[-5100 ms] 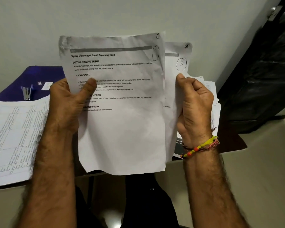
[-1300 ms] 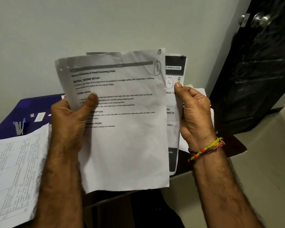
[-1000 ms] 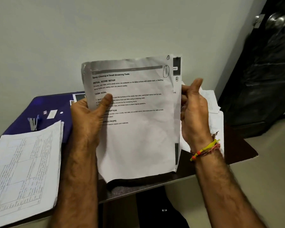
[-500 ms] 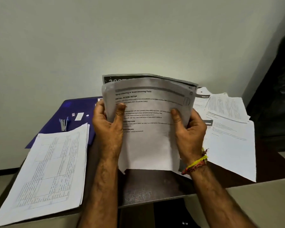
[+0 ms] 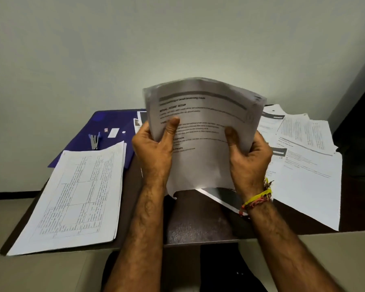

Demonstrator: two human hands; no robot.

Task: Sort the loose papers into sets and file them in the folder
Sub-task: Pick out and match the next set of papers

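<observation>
Dark tabletop [image 5: 198,224] lies below the grip: left hand [image 5: 154,152] and right hand [image 5: 247,159] clasp a bowed paper set [image 5: 204,131], thumbs in front. Loose back sheets may slip sideways; the blue folder [image 5: 105,131] waits left of it.

Dark table [image 5: 198,226], pale wall [image 5: 177,39], black door [image 5: 358,123]

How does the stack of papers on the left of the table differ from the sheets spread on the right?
The left stack is squared into one neat pile; the right sheets are fanned loosely, overlapping at angles. The left stack's top page shows a ruled table; the right sheets show lines of text, some with dark header bars. Both lie flat on the table, untouched by either hand.
</observation>
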